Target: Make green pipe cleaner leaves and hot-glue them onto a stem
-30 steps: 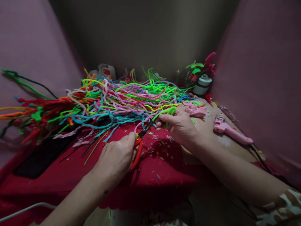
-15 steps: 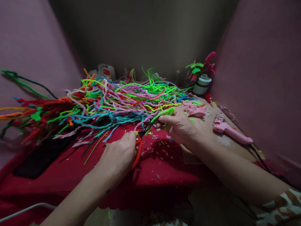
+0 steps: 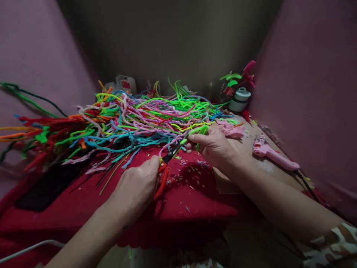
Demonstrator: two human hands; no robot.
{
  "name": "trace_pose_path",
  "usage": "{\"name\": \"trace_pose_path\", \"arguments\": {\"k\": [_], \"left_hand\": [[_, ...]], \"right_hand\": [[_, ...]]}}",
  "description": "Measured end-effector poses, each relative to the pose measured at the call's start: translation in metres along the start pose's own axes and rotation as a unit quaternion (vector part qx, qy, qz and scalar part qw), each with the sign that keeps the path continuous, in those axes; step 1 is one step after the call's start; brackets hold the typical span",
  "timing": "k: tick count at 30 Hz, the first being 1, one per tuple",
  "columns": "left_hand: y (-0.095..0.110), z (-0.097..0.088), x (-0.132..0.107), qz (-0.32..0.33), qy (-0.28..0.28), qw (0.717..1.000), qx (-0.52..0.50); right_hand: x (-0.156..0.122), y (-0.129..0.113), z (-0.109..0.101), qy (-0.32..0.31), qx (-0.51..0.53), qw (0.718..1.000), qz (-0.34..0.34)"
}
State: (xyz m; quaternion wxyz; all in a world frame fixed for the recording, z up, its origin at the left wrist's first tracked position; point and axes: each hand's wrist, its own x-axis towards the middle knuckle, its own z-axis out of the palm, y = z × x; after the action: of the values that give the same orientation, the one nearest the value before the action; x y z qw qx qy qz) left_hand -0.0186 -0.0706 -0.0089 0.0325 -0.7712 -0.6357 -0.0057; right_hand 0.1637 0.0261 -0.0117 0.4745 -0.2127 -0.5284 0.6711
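My left hand (image 3: 142, 176) is closed round the red handles of a pair of scissors (image 3: 164, 175). Their dark blades point up and to the right, reaching the fingertips of my other hand. Pinched in my right hand (image 3: 214, 145) are bright green pipe cleaners (image 3: 200, 130), bent over near the thumb. A short green end sticks out beside the blades. Whether the blades are apart at the tip is too small to tell. Small coloured clippings (image 3: 192, 175) lie scattered on the red cloth (image 3: 178, 208) below both hands.
Behind my hands spreads a big heap of coloured pipe cleaners (image 3: 150, 111). A dark phone-like slab (image 3: 41, 197) lies at the left. On the cardboard (image 3: 251, 175) at the right rest a pink trimmer-like tool (image 3: 275, 156) with a cord and pink fuzzy pieces (image 3: 230, 128). A white jar (image 3: 240, 99) stands behind.
The long green strand along the blades now shows only as a short end. My left hand and the scissors have shifted slightly left and down; my right hand has barely moved.
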Motion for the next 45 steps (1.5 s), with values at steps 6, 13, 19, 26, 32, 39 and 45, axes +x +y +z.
{"name": "trace_pose_path", "arguments": {"k": [6,13,19,26,32,39,45], "left_hand": [[-0.014,-0.007,0.009,-0.039,0.007,0.999,-0.018],[-0.026,-0.010,0.029,-0.061,-0.066,0.996,0.014],[-0.033,0.000,0.037,-0.057,-0.080,0.995,-0.004],[-0.018,-0.011,0.040,-0.005,0.093,0.988,-0.124],[0.024,-0.013,0.061,-0.012,0.110,0.868,-0.483],[0.035,-0.011,0.085,-0.013,0.171,0.907,-0.384],[0.033,-0.014,0.093,-0.005,0.056,0.834,-0.550]], "right_hand": [[-0.002,-0.003,0.003,-0.001,0.014,1.000,0.028],[-0.002,0.000,0.004,0.033,0.067,0.995,0.073],[0.000,0.003,0.002,0.047,0.107,0.990,0.081],[0.001,0.008,0.002,0.063,0.149,0.981,0.109],[0.003,0.009,0.008,0.130,0.216,0.962,0.107],[0.005,0.011,0.005,0.078,0.268,0.951,0.131],[0.000,0.012,0.004,0.007,0.249,0.961,0.117]]}}
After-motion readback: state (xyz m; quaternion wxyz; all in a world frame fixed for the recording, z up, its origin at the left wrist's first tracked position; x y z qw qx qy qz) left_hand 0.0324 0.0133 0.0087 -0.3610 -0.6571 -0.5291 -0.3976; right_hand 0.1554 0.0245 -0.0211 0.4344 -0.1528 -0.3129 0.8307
